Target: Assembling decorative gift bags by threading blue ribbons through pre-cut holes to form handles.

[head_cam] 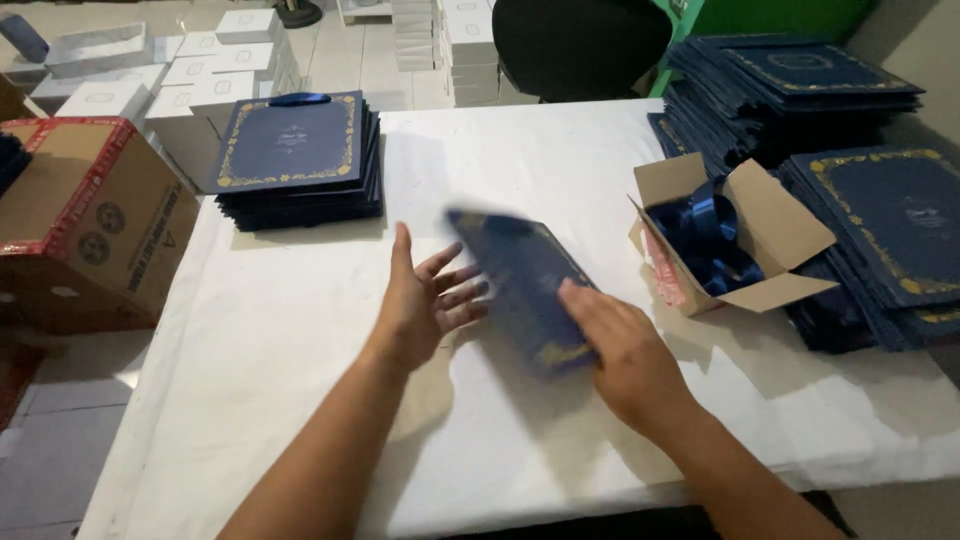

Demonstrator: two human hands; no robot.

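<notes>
I saw my right hand (625, 350) pressing flat, fingers extended, on a dark blue flat card folder with gold trim (525, 285), blurred at desk centre. My left hand (425, 300) hovered spread and empty at its nine o'clock. On the smooth white-covered desk (300, 330) the slick card could skid, I judged. A small cardboard box of glossy blue ribbon (715, 240) sat at three o'clock.
</notes>
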